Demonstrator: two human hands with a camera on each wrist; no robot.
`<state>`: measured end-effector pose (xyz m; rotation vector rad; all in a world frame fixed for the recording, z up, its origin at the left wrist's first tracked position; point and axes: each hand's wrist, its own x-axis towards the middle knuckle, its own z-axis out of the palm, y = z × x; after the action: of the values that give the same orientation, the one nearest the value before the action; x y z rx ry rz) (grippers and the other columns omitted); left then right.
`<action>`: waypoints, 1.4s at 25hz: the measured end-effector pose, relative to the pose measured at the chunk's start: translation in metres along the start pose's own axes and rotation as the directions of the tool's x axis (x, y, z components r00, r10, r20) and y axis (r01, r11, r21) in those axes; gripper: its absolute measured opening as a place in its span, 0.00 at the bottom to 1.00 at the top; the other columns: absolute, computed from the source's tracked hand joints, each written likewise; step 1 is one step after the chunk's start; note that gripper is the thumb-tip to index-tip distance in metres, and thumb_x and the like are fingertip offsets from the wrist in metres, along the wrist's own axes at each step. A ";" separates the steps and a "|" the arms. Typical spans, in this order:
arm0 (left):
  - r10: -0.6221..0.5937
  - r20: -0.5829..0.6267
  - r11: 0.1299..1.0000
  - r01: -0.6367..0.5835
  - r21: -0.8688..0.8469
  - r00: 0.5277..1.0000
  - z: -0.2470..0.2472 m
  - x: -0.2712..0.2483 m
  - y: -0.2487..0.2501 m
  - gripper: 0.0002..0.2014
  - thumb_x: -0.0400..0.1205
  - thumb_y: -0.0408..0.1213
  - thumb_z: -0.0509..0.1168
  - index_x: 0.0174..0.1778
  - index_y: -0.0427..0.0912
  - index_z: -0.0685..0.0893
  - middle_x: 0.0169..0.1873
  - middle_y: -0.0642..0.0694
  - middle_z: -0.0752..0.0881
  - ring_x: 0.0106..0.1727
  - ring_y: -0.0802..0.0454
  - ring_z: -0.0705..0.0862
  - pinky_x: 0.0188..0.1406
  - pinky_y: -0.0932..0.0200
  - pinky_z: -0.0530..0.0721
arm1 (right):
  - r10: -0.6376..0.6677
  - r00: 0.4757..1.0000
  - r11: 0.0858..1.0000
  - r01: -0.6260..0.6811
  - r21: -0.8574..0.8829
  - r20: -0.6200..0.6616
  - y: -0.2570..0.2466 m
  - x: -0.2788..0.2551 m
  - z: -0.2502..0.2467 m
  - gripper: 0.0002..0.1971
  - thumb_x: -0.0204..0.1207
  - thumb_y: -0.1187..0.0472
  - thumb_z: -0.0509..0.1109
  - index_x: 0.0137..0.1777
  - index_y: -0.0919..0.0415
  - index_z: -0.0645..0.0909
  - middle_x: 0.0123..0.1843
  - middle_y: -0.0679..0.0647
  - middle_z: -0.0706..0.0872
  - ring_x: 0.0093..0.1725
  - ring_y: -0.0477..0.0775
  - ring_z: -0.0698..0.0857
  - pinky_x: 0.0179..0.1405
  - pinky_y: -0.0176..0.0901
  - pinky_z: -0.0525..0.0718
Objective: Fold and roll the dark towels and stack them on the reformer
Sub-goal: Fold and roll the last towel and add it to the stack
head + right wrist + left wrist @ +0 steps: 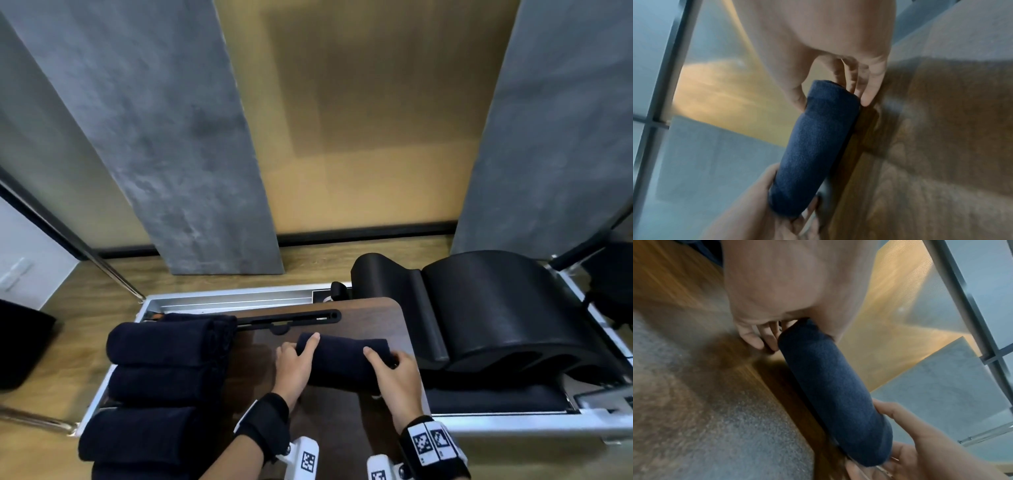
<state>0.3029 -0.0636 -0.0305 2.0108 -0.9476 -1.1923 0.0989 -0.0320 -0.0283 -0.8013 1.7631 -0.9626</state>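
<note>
The left hand (294, 368) is curled round the left end of a rolled dark towel (342, 358), index finger laid over the top, the other fingers tucked at the end face. The right hand (399, 371) is wrapped round the right end in the same way, thumb side on top. In the wrist views the towel roll (835, 395) is seen gripped at both ends by curled fingers, with its underside at or just above the wood; contact cannot be told.

The roll lies crosswise on the brown wooden board (370, 315) of the reformer (222, 301), toward the far middle. A stack of finished rolled towels (161, 373) sits to the left on the board's left side, apart from the roll in hand. A black padded arc (507, 308) stands to the right, near the roll but not touching.

Step judged: roll finished, to be moved onto the stack. Both ends should be kept squeezed evenly so the loose flap is not let go; the seam is best placed face down. The roll should be set parallel to the stacked ones, ends lined up, and pressed lightly before the hands are released, or unrolling is likely.
</note>
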 end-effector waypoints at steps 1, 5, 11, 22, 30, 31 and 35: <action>-0.020 0.016 0.997 0.021 -0.071 1.000 0.000 -0.005 0.001 0.30 0.84 0.63 0.70 0.69 0.40 0.78 0.68 0.42 0.81 0.69 0.44 0.83 0.77 0.39 0.81 | 0.039 0.999 0.995 -0.040 0.091 0.009 -0.001 -0.004 -0.001 0.20 0.72 0.40 0.81 0.55 0.51 0.83 0.56 0.53 0.89 0.54 0.55 0.90 0.54 0.61 0.93; 0.033 -0.028 0.917 -0.042 -0.398 0.999 -0.013 -0.034 0.019 0.21 0.83 0.55 0.76 0.61 0.49 0.77 0.61 0.45 0.87 0.62 0.50 0.87 0.67 0.48 0.87 | 0.017 0.999 0.937 -0.031 0.349 0.042 -0.024 -0.025 -0.004 0.17 0.72 0.51 0.85 0.56 0.51 0.83 0.57 0.55 0.92 0.56 0.56 0.92 0.53 0.54 0.92; 0.348 -0.247 0.813 -0.422 -0.400 0.904 -0.095 -0.076 0.063 0.15 0.82 0.57 0.74 0.62 0.66 0.78 0.59 0.62 0.86 0.62 0.65 0.84 0.59 0.63 0.81 | -0.248 0.968 0.836 0.197 0.512 0.031 -0.084 -0.090 0.034 0.20 0.78 0.59 0.81 0.68 0.43 0.83 0.62 0.51 0.92 0.63 0.53 0.91 0.61 0.52 0.90; 0.290 -0.462 0.837 -0.456 -0.302 0.838 -0.304 -0.089 -0.032 0.14 0.83 0.63 0.71 0.59 0.61 0.83 0.55 0.61 0.88 0.61 0.64 0.85 0.59 0.56 0.83 | -0.312 0.904 0.892 0.172 0.419 0.293 -0.091 -0.210 0.197 0.16 0.83 0.54 0.77 0.67 0.36 0.85 0.63 0.40 0.92 0.59 0.36 0.90 0.50 0.30 0.88; 0.281 -0.357 0.867 -0.395 -0.304 0.891 -0.324 -0.067 -0.089 0.24 0.86 0.67 0.63 0.71 0.57 0.82 0.64 0.60 0.87 0.64 0.64 0.85 0.71 0.52 0.83 | -0.229 0.943 0.968 0.194 0.162 0.239 -0.057 -0.243 0.237 0.27 0.85 0.41 0.70 0.83 0.41 0.73 0.78 0.45 0.82 0.77 0.50 0.81 0.79 0.61 0.80; 0.281 -0.309 0.846 -0.387 -0.368 0.909 -0.324 -0.069 -0.092 0.26 0.86 0.69 0.61 0.73 0.59 0.82 0.64 0.63 0.87 0.63 0.70 0.85 0.69 0.58 0.82 | -0.225 0.945 0.966 0.185 0.178 0.238 -0.055 -0.246 0.238 0.26 0.86 0.42 0.69 0.83 0.40 0.73 0.78 0.44 0.83 0.77 0.49 0.81 0.79 0.60 0.80; 0.297 -0.238 0.815 -0.375 -0.441 0.925 -0.327 -0.078 -0.096 0.27 0.86 0.68 0.61 0.78 0.62 0.77 0.68 0.66 0.84 0.68 0.71 0.82 0.71 0.60 0.80 | -0.238 0.920 0.961 0.176 0.213 0.311 -0.060 -0.260 0.236 0.21 0.90 0.49 0.66 0.82 0.39 0.76 0.73 0.40 0.87 0.69 0.40 0.87 0.68 0.44 0.87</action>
<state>0.5977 0.0999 0.0641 1.4412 -0.7901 -0.9375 0.4152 0.0968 0.0744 -0.9842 1.2964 -1.0406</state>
